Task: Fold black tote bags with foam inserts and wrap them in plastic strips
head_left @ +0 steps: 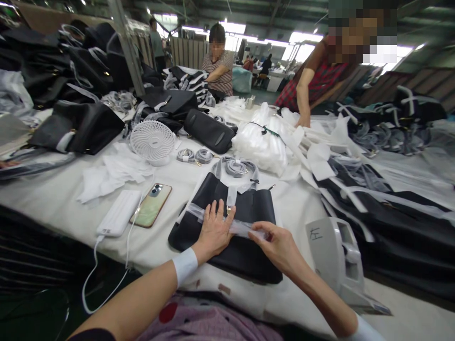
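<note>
A black tote bag (241, 255) lies flat on the white-covered worktop (46, 199) directly beneath the hands, its long side running across them. The left hand (213, 228) presses flat on it; the right hand (277, 247), just apart, pinches a clear film strip (241, 228). A power bank (119, 213) and smartphone (151, 205) sit left, a white plastic dispenser (330, 251) right.

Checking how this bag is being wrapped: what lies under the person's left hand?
The left hand rests on a translucent film strip running across a black bag. The bag shows around the hand, but whatever is directly beneath the palm is covered and cannot be seen.
</note>
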{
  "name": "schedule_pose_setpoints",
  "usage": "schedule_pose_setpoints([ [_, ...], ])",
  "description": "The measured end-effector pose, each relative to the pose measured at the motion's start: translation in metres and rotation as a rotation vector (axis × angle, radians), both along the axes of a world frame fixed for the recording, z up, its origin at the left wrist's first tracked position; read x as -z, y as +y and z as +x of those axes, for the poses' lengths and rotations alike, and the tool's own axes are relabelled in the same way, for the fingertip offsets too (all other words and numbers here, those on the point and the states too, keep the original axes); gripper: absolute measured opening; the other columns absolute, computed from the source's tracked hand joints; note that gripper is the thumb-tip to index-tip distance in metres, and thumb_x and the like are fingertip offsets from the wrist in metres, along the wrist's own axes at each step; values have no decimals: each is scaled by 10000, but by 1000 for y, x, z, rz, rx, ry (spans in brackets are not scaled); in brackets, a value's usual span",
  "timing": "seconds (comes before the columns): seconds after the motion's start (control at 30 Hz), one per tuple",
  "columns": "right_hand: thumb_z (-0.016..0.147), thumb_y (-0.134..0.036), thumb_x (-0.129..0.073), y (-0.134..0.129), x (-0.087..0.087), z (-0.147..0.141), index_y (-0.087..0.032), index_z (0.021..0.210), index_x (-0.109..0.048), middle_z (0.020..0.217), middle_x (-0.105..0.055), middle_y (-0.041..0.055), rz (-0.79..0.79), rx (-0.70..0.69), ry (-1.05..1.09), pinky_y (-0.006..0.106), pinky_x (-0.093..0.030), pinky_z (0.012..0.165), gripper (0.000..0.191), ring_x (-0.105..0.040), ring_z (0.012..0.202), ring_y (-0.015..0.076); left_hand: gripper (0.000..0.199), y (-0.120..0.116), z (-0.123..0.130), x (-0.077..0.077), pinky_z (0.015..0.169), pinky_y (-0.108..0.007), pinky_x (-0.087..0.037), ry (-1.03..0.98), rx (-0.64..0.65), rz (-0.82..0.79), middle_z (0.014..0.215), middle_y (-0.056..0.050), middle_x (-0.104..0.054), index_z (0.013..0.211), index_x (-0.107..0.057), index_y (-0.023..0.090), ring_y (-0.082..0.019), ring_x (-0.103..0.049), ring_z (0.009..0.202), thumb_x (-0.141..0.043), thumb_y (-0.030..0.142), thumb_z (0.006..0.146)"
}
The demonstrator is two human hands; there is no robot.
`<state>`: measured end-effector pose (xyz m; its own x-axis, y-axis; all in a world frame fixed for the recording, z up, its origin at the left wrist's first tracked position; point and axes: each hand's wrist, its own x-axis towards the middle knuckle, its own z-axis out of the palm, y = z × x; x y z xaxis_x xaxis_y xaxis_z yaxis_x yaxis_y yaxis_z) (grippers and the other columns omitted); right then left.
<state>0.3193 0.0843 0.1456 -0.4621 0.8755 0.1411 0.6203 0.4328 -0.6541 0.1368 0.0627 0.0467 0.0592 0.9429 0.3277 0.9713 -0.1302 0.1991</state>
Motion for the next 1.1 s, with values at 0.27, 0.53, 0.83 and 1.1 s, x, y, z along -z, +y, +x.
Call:
schedule_pose_setpoints([
  [0.27,833,-160,-423,18,32,42,-217,889,-692,868,-729,58,235,-119,-16,345,-560,758,281,-691,803,210,737,1,1,0,1120,-593,-212,-62,11,6,1557,-170,-256,1490,-303,335,-430,-240,1414,-601,537,846],
  [0.53,847,-562,-512,18,7,25,-186,689,-656,600,-613,20,-230,187,-32,260,-431,504,433,-574,585,174,784,0,0,1,1116,-614,-199,-92,42,1,1578,-130,-218,1478,-307,393,-447,-208,1418,-652,560,795],
  [0.83,733,-320,-609,19,16,17,-195,916,-663,753,-692,19,-220,183,76,272,-476,561,228,-622,630,174,803,1,0,1,1119,-610,-200,-78,38,-10,1575,-134,-240,1484,-316,351,-434,-221,1417,-663,549,788],
  [1.1,940,-306,-408,6,41,36,-214,932,-619,866,-721,57,193,91,-316,319,-471,638,230,-679,735,224,818,2,0,1,1127,-609,-190,-83,45,-32,1576,-147,-231,1485,-324,330,-441,-218,1418,-634,618,784],
])
